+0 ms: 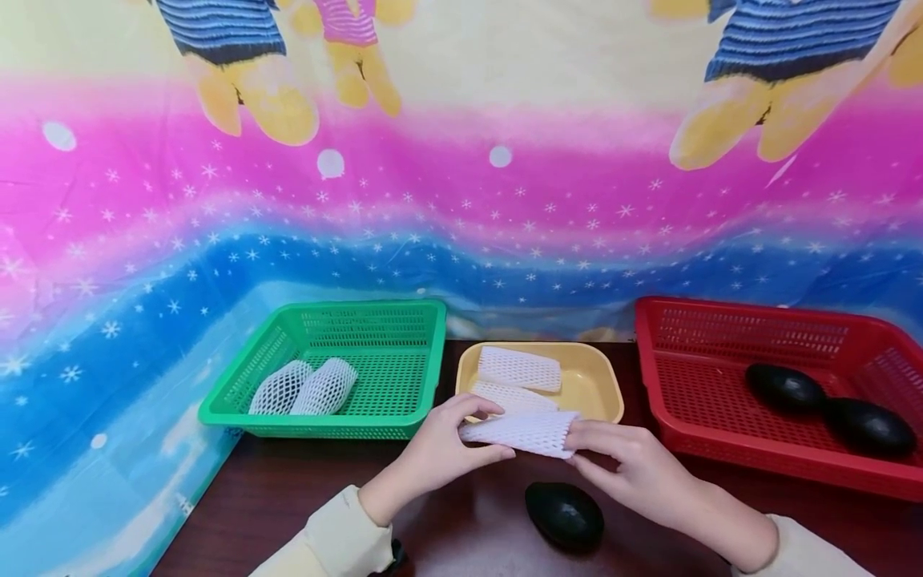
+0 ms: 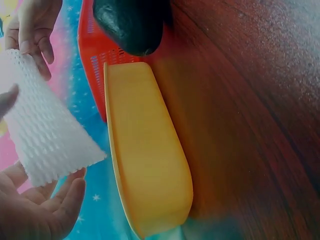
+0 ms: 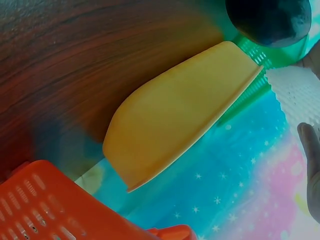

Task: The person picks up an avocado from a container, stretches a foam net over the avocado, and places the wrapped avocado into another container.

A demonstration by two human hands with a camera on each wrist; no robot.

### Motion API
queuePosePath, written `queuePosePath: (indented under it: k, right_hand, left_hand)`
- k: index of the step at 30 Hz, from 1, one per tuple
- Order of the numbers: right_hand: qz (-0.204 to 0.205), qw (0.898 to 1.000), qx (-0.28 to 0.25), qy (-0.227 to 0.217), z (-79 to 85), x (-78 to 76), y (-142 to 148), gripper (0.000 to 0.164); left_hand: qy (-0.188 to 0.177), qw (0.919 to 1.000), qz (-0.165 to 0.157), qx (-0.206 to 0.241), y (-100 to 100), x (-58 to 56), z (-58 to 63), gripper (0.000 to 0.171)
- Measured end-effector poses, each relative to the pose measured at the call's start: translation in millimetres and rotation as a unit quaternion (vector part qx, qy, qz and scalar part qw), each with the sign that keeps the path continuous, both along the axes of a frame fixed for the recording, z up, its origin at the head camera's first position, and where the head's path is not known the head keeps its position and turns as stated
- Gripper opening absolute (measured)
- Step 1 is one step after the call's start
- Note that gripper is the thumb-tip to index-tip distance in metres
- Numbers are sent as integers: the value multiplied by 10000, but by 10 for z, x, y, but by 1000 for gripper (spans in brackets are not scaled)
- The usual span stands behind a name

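Observation:
Both hands hold a white foam net sleeve [image 1: 521, 431] level above the front of the yellow tray. My left hand [image 1: 441, 445] grips its left end between thumb and fingers. At the sleeve's right opening, my right hand [image 1: 634, 465] pinches the edge; some fingertips are hidden by the net. In the left wrist view the sleeve [image 2: 50, 120] looks flat, with the left hand [image 2: 40, 205] at its near end. A dark, glossy avocado [image 1: 565, 515] lies on the table below the hands.
The yellow tray [image 1: 594, 385] contains two more foam sleeves [image 1: 519, 369]. Two net-covered fruits [image 1: 324, 386] lie in the green basket [image 1: 404, 429] on the left. In the red basket [image 1: 692, 437] on the right are two bare avocados [image 1: 786, 389]. A patterned cloth [image 1: 461, 184] hangs behind.

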State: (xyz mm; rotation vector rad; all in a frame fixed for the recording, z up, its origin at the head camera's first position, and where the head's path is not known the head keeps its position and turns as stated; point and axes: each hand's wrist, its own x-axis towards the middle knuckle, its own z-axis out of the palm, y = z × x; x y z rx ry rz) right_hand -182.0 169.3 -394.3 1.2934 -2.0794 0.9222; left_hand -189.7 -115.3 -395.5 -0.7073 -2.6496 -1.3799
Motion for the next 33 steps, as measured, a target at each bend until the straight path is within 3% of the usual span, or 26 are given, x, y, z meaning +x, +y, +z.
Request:
queuePosePath:
  k: [7,14,20,24,33]
  right_hand:
    - [264,9995,-75,185,-29,-4,-4,35]
    - [528,9985,-156,33,-21,18,-28,27]
    - [640,9979,-118,38,-6,28,-44,27]
    - [814,9966,-138,52,-3,30,-58,22]
    - [807,9967,-66,-47,-1,51,-51,24]
  left_hand:
    - [-486,9962,-708,106,25,-1,5,45]
    - [-558,9912,-1195,87,58,26,-7,51]
    - [-615,9897,-1244,349,92,55,1,52]
    - [-605,9896,-1174,564,120,71,-7,43]
    - [38,9925,-808,920,103,66,-1,18]
